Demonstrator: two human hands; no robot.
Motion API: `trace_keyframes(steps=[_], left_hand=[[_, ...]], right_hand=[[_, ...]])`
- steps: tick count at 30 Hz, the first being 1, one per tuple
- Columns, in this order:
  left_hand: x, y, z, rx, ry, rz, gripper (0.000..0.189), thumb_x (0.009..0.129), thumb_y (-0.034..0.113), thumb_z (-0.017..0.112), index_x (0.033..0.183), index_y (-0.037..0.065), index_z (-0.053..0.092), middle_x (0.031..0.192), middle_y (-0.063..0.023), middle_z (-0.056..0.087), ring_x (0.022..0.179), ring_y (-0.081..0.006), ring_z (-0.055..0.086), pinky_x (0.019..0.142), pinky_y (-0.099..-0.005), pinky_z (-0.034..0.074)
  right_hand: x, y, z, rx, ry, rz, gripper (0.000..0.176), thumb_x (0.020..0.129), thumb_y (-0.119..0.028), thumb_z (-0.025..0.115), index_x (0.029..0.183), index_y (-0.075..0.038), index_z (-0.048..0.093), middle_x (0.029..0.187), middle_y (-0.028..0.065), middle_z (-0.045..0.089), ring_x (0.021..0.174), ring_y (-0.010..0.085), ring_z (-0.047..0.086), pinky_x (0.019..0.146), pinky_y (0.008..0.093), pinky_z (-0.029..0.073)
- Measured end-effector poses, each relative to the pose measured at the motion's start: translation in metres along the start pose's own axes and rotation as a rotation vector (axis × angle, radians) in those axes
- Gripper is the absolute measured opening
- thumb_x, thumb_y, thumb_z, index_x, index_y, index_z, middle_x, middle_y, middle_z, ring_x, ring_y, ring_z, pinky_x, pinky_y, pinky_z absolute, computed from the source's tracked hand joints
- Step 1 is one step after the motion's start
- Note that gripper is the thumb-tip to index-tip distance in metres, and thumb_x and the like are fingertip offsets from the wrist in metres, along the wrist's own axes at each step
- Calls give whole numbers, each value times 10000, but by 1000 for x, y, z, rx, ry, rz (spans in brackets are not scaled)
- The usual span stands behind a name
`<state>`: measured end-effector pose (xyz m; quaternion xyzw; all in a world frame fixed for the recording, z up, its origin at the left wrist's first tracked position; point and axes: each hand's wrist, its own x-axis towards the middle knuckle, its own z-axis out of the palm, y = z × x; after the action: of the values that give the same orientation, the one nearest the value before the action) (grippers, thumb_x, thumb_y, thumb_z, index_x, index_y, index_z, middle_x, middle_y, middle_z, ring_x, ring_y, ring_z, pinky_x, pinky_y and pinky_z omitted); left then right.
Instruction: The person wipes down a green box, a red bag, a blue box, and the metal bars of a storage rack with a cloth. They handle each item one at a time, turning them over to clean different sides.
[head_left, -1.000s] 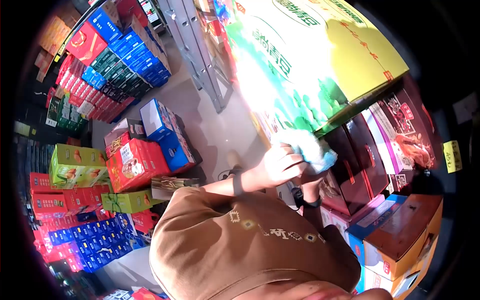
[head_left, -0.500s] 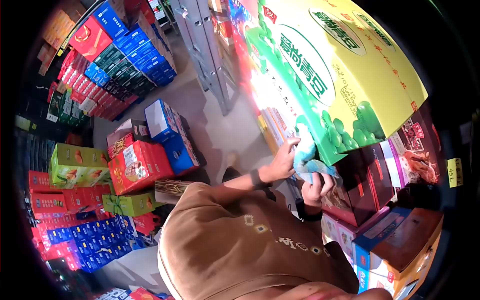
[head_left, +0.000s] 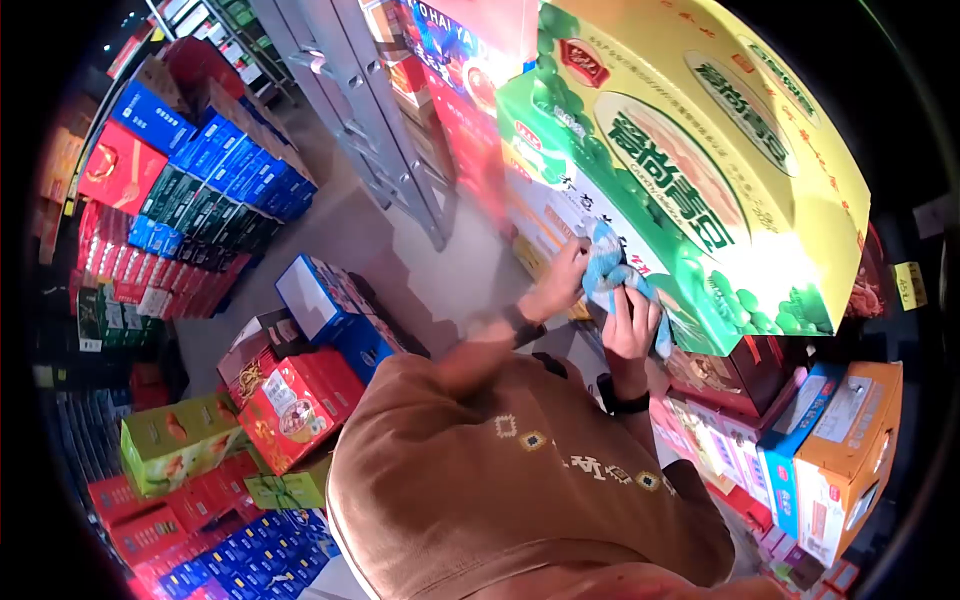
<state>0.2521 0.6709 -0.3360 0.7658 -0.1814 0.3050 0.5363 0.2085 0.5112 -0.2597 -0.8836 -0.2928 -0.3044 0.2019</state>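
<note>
A crumpled blue-and-white cloth [head_left: 609, 266] is bunched between my two hands, close against the side of a large green-and-yellow carton [head_left: 690, 190] printed with green peas. My left hand [head_left: 566, 272] grips the cloth's left edge, its fingers closed. Lower and to the right, my right hand [head_left: 630, 325] has its fingers wrapped round the cloth, and a loose end hangs past them. Dark bands circle both wrists. Beneath the carton's lower edge sits a dark red box [head_left: 735, 378].
A grey metal ladder [head_left: 365, 110] stands ahead. On the left, blue, red and green boxes [head_left: 235, 165] are stacked high, with a red gift box [head_left: 300, 408] and a green carton [head_left: 180, 440] nearer. An orange-and-white carton [head_left: 848, 450] stands at right.
The view has shifted, showing more of the pea carton's side. Both hands still hold the cloth, which now lies bunched against the carton's white panel, away from its lower corner.
</note>
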Motion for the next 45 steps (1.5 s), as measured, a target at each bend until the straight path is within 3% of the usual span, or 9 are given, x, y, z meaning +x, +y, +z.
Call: trace_keyframes(steps=[6,10,16,20,30,34,36,41,45], left_hand=[[68,5,-71,137,64,126,532,618,-88,635,1126,54,567,982,-160,513,861,-348,544,728,-412,473],[107,-2,-111,131,147,166,491,631,-73,658,1102,56,606,956,-150,510,847,-320,560,697,-378,473],[81,-49,-122,239,26,146,349,659,-61,666,985,44,604,927,-146,501,796,-317,541,672,-401,461],[47,-76,-113,139,-103,-25,404,660,-87,628,1038,41,570,983,-168,494,872,-369,536,737,-425,462],[116,-67,-162,221,50,174,575,610,-54,647,1170,30,553,1016,-168,538,920,-368,533,777,-428,453],[84,-89,-152,271,-153,-34,488,619,-49,663,1092,20,563,989,-162,535,924,-375,548,744,-448,457],[49,-128,-131,377,-237,17,382,675,-35,633,1042,43,558,963,-172,528,871,-382,556,713,-460,455],[-3,-128,-112,264,-446,-10,275,757,-43,583,1016,39,534,909,-165,529,853,-384,557,704,-456,456],[-9,-119,-92,222,-327,8,324,753,-70,615,1055,36,564,904,-157,557,845,-371,573,691,-433,472]], right_hand=[[69,-24,5,-137,101,-28,418,736,46,586,1129,-62,681,1083,78,606,982,292,556,920,426,400],[112,-46,17,-210,271,7,486,695,43,631,1161,-84,691,1082,50,604,989,252,543,912,387,403],[56,-25,66,-345,179,-33,427,715,-52,670,1135,-125,700,1102,54,614,986,251,544,909,394,408],[37,-35,81,-356,24,39,377,737,-91,685,1113,-117,700,1126,55,617,978,245,542,901,400,412],[120,-61,89,-347,327,8,416,717,-65,683,1111,-196,690,1018,-20,615,891,187,551,786,345,414],[78,-47,118,-357,165,-37,390,765,-49,635,1134,-174,656,1058,-7,616,890,182,549,797,329,414],[39,-36,133,-267,-181,51,398,789,-57,599,1174,-156,625,1100,-10,607,907,186,553,800,328,418],[-29,-14,145,-213,-279,113,394,791,-81,615,1181,-133,617,1104,19,591,999,221,542,865,381,434],[-25,-16,117,-252,-186,121,407,769,-82,643,1173,-123,616,1094,26,587,1017,236,545,859,386,440]])
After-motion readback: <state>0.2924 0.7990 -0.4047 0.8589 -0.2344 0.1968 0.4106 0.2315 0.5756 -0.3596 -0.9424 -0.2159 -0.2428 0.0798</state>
